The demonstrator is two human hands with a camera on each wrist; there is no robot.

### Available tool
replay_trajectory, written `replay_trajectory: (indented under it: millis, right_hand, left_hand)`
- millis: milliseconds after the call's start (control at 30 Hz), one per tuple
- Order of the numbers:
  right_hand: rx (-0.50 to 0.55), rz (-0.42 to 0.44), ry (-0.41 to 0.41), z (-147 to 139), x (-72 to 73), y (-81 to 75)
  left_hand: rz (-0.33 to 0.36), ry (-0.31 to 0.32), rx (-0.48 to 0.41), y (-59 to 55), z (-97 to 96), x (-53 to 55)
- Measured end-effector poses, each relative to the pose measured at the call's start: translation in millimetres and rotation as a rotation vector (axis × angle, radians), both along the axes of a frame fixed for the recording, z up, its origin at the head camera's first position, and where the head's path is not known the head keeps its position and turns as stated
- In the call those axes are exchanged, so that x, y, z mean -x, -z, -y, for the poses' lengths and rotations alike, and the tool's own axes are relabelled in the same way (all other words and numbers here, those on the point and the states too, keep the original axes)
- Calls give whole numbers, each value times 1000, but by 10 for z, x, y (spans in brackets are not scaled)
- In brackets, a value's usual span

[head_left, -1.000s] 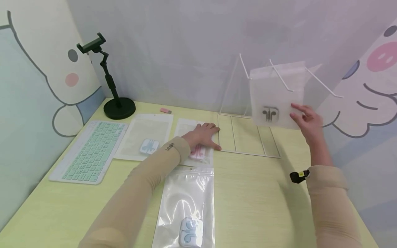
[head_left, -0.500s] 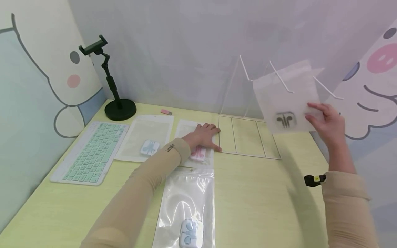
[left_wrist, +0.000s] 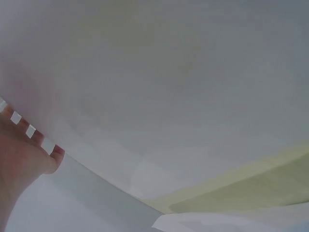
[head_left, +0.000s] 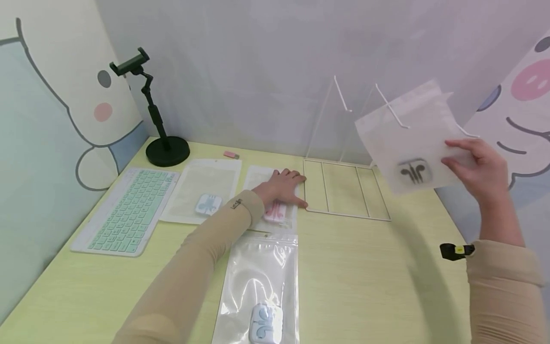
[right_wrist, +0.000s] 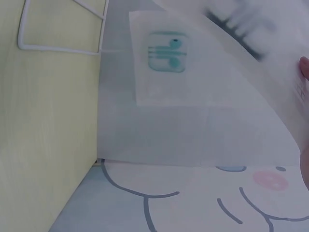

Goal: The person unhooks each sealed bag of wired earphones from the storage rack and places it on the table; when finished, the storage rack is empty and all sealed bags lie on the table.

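Grey wall, cartoon panels, yellow tabletop

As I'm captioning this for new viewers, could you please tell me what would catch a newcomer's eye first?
Probably the frosted bag with dark earphones, which the right hand holds up near the white wire rack. Next comes the black stand at the back left, behind the mint-keyed keyboard.

A frosted bag is held up off the table between two and three o'clock, tilted, dark earphones showing through near its six-o'clock edge. The white wire rack stands at three o'clock, one prong in front of the bag.
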State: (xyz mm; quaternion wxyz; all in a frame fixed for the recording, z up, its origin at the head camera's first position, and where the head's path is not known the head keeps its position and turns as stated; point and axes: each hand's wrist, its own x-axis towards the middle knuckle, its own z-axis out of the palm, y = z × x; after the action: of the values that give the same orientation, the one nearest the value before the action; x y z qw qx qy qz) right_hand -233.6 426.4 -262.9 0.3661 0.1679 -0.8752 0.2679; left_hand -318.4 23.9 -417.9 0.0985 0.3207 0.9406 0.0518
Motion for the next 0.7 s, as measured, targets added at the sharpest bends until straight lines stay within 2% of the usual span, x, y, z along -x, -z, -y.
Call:
replay_trajectory:
  millis: [300,700]
  right_hand:
    - [-7,109,34,-42,-134,-129]
    - [100,143,-8,-95,-303,-163]
  left_hand:
    - [-20,6,7,3,9,12]
    - [-27,1,-5,32,15,15]
